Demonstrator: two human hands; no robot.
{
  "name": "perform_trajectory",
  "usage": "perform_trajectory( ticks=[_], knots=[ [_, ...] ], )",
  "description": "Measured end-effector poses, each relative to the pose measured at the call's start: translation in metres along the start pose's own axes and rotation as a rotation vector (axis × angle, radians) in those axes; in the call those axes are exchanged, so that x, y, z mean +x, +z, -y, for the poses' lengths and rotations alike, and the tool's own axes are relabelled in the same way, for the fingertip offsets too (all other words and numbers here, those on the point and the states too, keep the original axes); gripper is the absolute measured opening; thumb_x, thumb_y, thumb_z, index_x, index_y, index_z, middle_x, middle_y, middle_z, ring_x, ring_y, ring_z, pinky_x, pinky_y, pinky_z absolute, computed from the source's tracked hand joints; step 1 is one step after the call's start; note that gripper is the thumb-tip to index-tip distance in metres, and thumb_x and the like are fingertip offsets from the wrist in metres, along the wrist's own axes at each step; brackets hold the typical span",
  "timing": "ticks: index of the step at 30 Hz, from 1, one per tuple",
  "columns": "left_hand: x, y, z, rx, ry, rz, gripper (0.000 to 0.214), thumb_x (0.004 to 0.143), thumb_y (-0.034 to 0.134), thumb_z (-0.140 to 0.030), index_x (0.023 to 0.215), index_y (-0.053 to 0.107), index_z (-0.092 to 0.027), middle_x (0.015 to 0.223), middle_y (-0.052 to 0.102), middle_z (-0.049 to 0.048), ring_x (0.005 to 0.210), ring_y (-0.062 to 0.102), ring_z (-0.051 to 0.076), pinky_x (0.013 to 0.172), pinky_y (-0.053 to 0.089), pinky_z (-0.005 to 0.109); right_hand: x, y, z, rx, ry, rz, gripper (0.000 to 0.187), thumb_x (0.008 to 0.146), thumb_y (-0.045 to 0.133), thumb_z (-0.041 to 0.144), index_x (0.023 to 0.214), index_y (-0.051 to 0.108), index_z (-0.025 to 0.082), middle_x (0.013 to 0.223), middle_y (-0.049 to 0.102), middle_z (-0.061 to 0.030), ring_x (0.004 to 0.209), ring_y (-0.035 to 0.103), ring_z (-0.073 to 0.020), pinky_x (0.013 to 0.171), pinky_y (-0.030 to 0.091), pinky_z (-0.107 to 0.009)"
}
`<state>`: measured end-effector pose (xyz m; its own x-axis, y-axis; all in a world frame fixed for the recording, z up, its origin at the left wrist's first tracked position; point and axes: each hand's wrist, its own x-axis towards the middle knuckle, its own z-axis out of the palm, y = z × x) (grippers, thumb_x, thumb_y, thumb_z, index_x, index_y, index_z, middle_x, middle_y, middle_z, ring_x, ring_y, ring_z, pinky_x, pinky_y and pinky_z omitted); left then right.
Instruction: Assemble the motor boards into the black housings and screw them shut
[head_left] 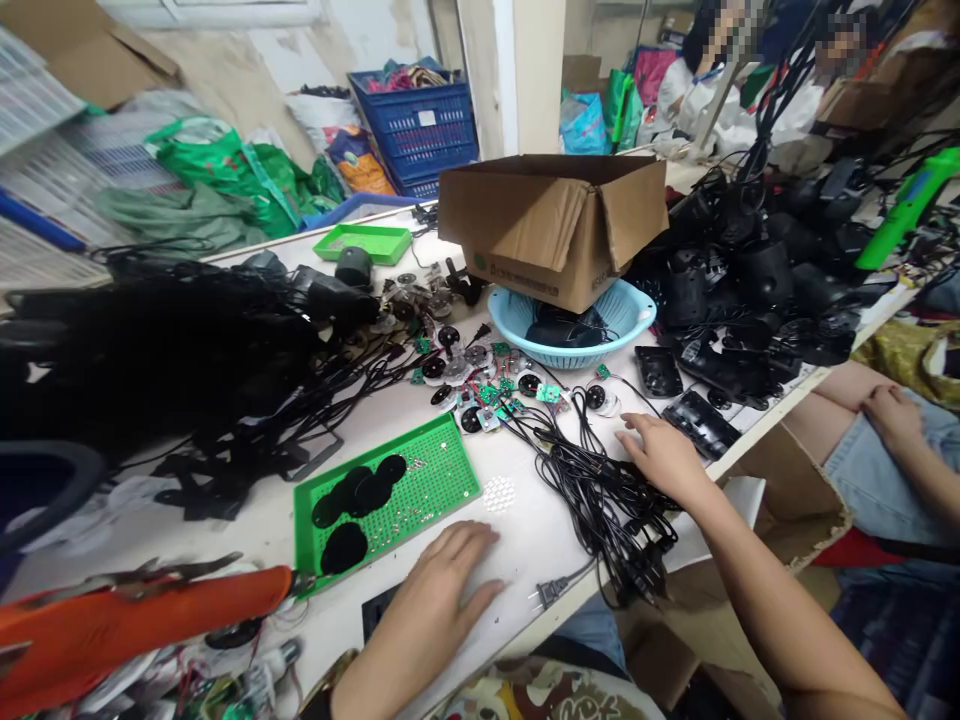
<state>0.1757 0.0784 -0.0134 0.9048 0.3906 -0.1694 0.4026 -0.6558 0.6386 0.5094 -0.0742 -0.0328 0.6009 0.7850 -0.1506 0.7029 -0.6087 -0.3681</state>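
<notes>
My left hand (442, 590) is low over the white table, thumb and fingers apart, with nothing in its grasp. A black flat part (375, 612) lies partly hidden beside its wrist. Just beyond it is a green perforated tray (450, 450) with black round discs (345, 547) and small screws. My right hand (664, 455) reaches over a bundle of black cables (577, 460), fingers stretched out and apart; whether it touches the cables I cannot tell. Near its fingertips sits a small motor with a black wheel (596, 397). A two-pin plug (551, 592) lies at the table edge.
An orange power screwdriver (150, 610) juts in at left. Green circuit boards (499, 392) and motors fill the middle. Behind them, a cardboard box (540, 230) rests on a blue basket (574, 350). Black housings (750, 280) are heaped at right, where another person's hand (892, 415) shows.
</notes>
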Motion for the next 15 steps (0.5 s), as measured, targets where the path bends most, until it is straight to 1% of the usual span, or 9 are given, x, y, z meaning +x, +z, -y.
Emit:
perform_trajectory(
  ticks=[1,3,6,7,9,11,12,13,15],
  knots=[
    [0.008,0.0,-0.008,-0.1,-0.019,0.011,0.036,0.097,0.063,-0.038,0.13,0.065,-0.023,0.134,0.068,0.0126,0.128,0.062,0.033,0.114,0.049,0.057,0.004,0.0,-0.002,0.007,0.007,0.01,0.04,0.106,0.046,0.029,0.135,0.063,0.006,0.126,0.069,-0.022,0.115,0.066,-0.0393,0.097,0.051,-0.048],
    [0.025,0.003,-0.021,-0.3,-0.073,0.019,0.038,0.095,0.067,-0.042,0.128,0.066,-0.023,0.134,0.068,0.0128,0.126,0.063,0.032,0.115,0.047,0.055,0.007,0.002,-0.001,0.046,-0.022,0.047,0.034,0.107,0.048,0.029,0.127,0.067,0.01,0.119,0.072,-0.0172,0.107,0.069,-0.0338,0.092,0.052,-0.041],
    [0.052,0.011,-0.03,-0.6,-0.186,0.019,0.045,0.088,0.075,-0.045,0.125,0.067,-0.021,0.13,0.069,0.0142,0.121,0.064,0.032,0.112,0.047,0.053,0.004,0.009,0.013,0.131,-0.122,0.106,0.027,0.106,0.055,0.036,0.123,0.068,0.019,0.123,0.071,-0.0091,0.11,0.068,-0.026,0.094,0.05,-0.033],
    [0.06,0.015,-0.031,-0.711,-0.225,0.022,0.048,0.085,0.079,-0.045,0.124,0.067,-0.02,0.13,0.069,0.0147,0.12,0.064,0.031,0.112,0.047,0.051,0.002,0.012,0.019,0.149,-0.144,0.117,0.027,0.104,0.06,0.039,0.122,0.068,0.02,0.125,0.069,-0.0086,0.113,0.066,-0.0261,0.094,0.049,-0.032],
    [0.075,0.024,-0.029,-0.914,-0.301,0.024,0.054,0.076,0.087,-0.042,0.12,0.068,-0.018,0.132,0.067,0.016,0.122,0.063,0.03,0.112,0.046,0.048,0.0,0.017,0.029,0.166,-0.151,0.126,0.026,0.097,0.07,0.038,0.115,0.068,0.019,0.124,0.068,-0.0115,0.115,0.063,-0.0299,0.094,0.047,-0.034],
    [0.086,0.032,-0.028,-1.039,-0.356,0.01,0.059,0.068,0.092,-0.041,0.116,0.068,-0.016,0.134,0.065,0.0167,0.119,0.062,0.029,0.111,0.046,0.045,0.002,0.022,0.034,0.187,-0.122,0.122,0.02,0.092,0.073,0.032,0.103,0.067,0.016,0.114,0.068,-0.0141,0.108,0.063,-0.0321,0.088,0.045,-0.036],
    [0.09,0.036,-0.028,-1.07,-0.375,-0.002,0.06,0.067,0.092,-0.041,0.115,0.068,-0.015,0.134,0.065,0.0167,0.116,0.062,0.028,0.109,0.046,0.044,0.004,0.023,0.034,0.21,-0.105,0.122,0.015,0.09,0.072,0.028,0.097,0.065,0.016,0.105,0.069,-0.013,0.1,0.064,-0.031,0.083,0.044,-0.036],
    [0.092,0.038,-0.029,-1.088,-0.388,-0.013,0.06,0.066,0.092,-0.042,0.114,0.068,-0.015,0.133,0.065,0.0167,0.113,0.062,0.027,0.107,0.046,0.043,0.007,0.023,0.033,0.244,-0.092,0.125,0.012,0.088,0.071,0.024,0.091,0.062,0.017,0.096,0.069,-0.0105,0.092,0.064,-0.0288,0.079,0.043,-0.034],
    [0.094,0.04,-0.032,-1.123,-0.401,-0.031,0.058,0.067,0.09,-0.042,0.113,0.068,-0.014,0.13,0.066,0.0162,0.109,0.062,0.025,0.102,0.047,0.042,0.015,0.02,0.029,0.343,-0.091,0.137,0.016,0.084,0.071,0.023,0.084,0.055,0.02,0.08,0.065,-0.0039,0.079,0.061,-0.0239,0.072,0.041,-0.032]
  ],
)
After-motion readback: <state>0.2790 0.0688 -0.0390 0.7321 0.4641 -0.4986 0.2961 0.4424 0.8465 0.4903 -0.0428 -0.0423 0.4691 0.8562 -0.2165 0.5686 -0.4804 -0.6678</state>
